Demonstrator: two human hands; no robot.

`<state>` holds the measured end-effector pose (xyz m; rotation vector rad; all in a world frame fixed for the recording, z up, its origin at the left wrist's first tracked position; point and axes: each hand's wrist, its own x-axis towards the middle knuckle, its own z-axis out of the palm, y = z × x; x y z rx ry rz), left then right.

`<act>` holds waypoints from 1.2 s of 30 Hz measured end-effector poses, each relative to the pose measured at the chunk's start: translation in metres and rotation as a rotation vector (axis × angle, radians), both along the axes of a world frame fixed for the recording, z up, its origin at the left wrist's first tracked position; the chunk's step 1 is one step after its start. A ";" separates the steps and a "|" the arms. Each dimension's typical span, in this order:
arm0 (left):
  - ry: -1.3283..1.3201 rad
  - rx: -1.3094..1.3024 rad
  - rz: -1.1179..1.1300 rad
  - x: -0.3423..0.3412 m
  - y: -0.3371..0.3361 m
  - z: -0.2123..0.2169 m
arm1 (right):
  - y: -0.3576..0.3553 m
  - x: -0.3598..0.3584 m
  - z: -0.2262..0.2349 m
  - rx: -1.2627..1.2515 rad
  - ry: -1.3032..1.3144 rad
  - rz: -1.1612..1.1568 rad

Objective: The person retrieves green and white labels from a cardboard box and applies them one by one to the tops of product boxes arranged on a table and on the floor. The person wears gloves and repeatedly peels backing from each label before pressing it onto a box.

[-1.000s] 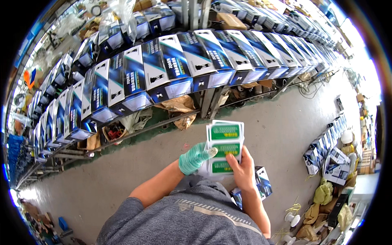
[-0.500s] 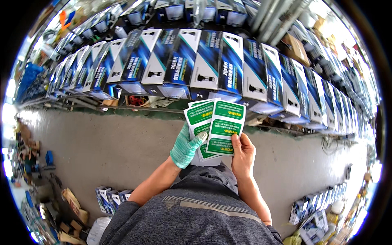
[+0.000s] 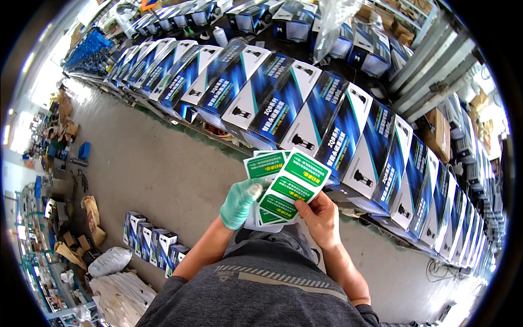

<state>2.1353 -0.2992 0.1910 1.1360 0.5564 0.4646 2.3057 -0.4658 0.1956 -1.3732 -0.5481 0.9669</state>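
Note:
In front of my waist I hold several white sheets of green labels. My left hand (image 3: pixel 238 204), in a pale green glove, is closed on the rear label sheets (image 3: pixel 265 165), its thumb blurred over their edge. My bare right hand (image 3: pixel 320 219) pinches the front label sheet (image 3: pixel 298 180) by its lower right edge, between thumb and fingers. This sheet leans to the right and overlaps the others, hiding part of them. Beyond the sheets stands a long row of blue, black and white cartons (image 3: pixel 275 109).
Behind the row, more cartons (image 3: pixel 294 22) stand near a white spray can (image 3: pixel 220 36) and clear plastic film (image 3: pixel 333 24). Grey metal posts (image 3: pixel 430 71) rise at the upper right beside a brown cardboard box (image 3: pixel 437 133). Small cartons (image 3: pixel 152 240) and a pale sack (image 3: pixel 110 261) lie on the left floor.
My view has turned, so the carton row now slopes down to the right. The front label sheet leans further right. My left thumb has shifted off the front sheet and is blurred.

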 end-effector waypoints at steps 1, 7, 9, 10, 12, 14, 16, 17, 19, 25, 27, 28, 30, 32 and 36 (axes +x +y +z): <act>0.044 0.016 -0.002 0.002 0.002 0.003 | 0.004 0.001 0.002 -0.089 -0.056 0.059; 0.153 0.136 -0.120 -0.004 0.057 -0.007 | 0.049 0.019 0.011 0.126 -0.057 0.010; 0.145 0.189 -0.262 -0.010 0.087 -0.004 | 0.076 0.033 0.030 0.165 -0.328 0.015; 0.139 0.211 -0.330 -0.014 0.101 -0.003 | 0.092 0.036 0.037 0.213 -0.468 0.021; 0.164 0.267 -0.427 -0.015 0.130 0.001 | 0.120 0.045 0.070 0.097 -0.721 0.347; 0.245 0.305 -0.528 -0.018 0.157 0.018 | 0.150 0.042 0.095 0.053 -0.723 0.596; 0.227 0.338 -0.596 -0.020 0.189 0.025 | 0.183 0.037 0.112 0.019 -0.689 0.832; 0.228 0.347 -0.635 -0.022 0.203 0.030 | 0.197 0.034 0.105 0.119 -0.691 0.895; 0.194 0.402 -0.726 -0.028 0.234 0.027 | 0.224 0.025 0.118 -0.049 -0.615 1.004; 0.192 0.480 -0.852 -0.044 0.305 0.043 | 0.293 0.001 0.117 -0.081 -0.611 1.060; 0.118 0.503 -0.860 -0.049 0.322 0.044 | 0.309 -0.010 0.125 -0.116 -0.577 1.027; 0.122 0.539 -0.861 -0.052 0.329 0.042 | 0.315 -0.014 0.128 -0.120 -0.579 1.040; 0.131 0.618 -0.860 -0.055 0.340 0.040 | 0.325 -0.020 0.131 -0.124 -0.586 1.065; 0.103 0.616 -0.876 -0.056 0.347 0.041 | 0.330 -0.025 0.128 -0.068 -0.608 1.052; 0.093 0.657 -0.923 -0.052 0.351 0.051 | 0.338 -0.030 0.131 -0.055 -0.606 1.048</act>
